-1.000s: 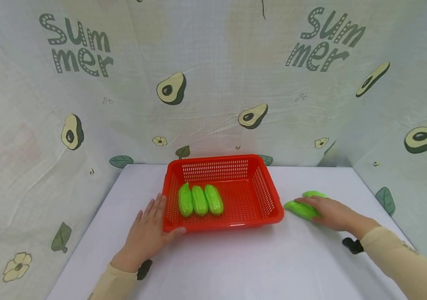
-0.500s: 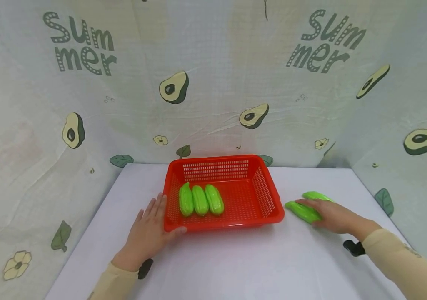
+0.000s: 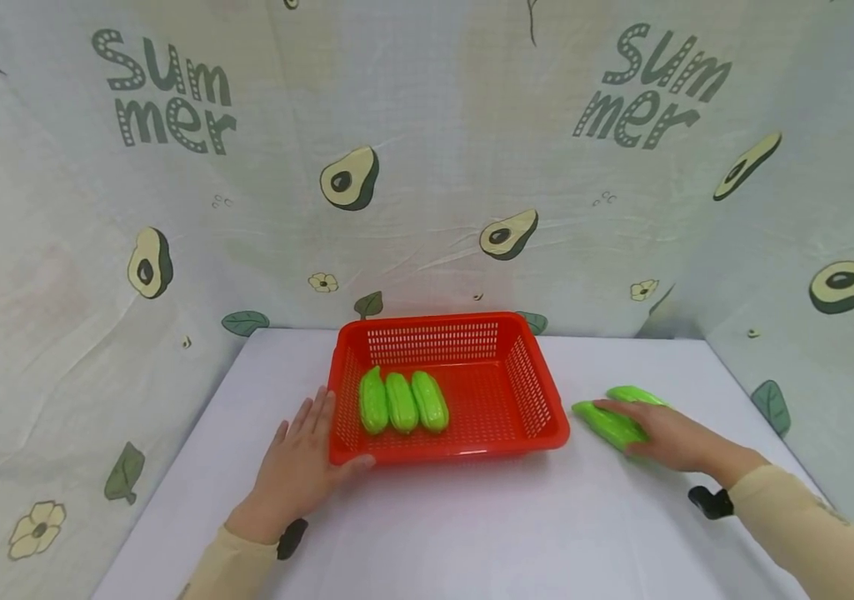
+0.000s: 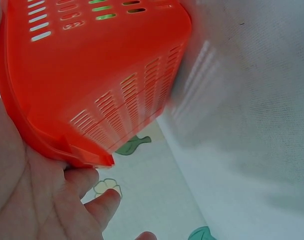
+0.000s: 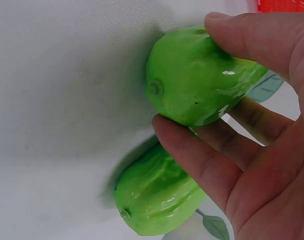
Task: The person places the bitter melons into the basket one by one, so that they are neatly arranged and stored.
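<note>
Right grip [image 3: 672,434] slightly shifted, holding gourd [image 3: 608,423], tabletop [image 3: 486,533] seemingly fabric, avocado-print backdrop [image 3: 419,108]

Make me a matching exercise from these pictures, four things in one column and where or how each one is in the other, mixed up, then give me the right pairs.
Column one
1. Left hand
2. Right hand
3. Plastic basket
4. Three green vegetables

Column two
A. Red, with slotted walls
B. Side by side inside the basket
C. Gripping a loose green vegetable outside the basket
D. Touching the left end of the basket

Right pairs: 1-D, 2-C, 3-A, 4-B
</note>
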The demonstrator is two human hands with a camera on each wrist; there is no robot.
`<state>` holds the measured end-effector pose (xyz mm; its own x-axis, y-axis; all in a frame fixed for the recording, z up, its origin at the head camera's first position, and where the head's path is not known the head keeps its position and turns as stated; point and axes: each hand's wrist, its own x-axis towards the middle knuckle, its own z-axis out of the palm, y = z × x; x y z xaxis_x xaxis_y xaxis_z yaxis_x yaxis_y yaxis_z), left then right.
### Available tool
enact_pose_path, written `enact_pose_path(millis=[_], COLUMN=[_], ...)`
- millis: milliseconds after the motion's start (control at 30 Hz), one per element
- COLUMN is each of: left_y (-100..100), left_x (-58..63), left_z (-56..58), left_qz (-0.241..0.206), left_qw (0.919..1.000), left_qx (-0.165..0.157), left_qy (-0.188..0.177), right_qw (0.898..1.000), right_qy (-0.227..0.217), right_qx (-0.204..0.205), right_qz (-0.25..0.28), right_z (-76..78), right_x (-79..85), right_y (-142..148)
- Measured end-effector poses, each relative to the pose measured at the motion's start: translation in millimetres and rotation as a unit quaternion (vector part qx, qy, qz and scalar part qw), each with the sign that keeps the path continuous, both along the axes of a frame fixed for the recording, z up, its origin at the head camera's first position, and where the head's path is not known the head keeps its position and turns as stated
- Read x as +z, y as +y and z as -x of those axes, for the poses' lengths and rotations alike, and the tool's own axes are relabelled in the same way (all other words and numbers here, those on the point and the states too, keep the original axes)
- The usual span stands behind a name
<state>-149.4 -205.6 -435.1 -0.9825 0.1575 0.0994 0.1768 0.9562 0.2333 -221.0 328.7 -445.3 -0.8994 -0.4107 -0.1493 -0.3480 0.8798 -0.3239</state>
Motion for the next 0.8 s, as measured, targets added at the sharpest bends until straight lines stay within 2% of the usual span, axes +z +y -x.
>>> enact_pose_path(millis=[433, 800], left_y=[-3.4, -1.9], left_x=[-1.6, -0.8], left_z=[0.4, 1.0], left_qz=[-0.006, -0.006], left_qw=[1.0, 1.0], left_qx=[0.005, -0.004], left_qy=[0.0, 0.005], right_qw=[0.999, 0.997], right_qy=[-0.007, -0.008], right_qx=[-0.019, -0.024], right_qz=[0.047, 0.075], right_z=[-3.3, -2.3], right_x=[10.2, 39.8], right_y=[-0.2, 2.3])
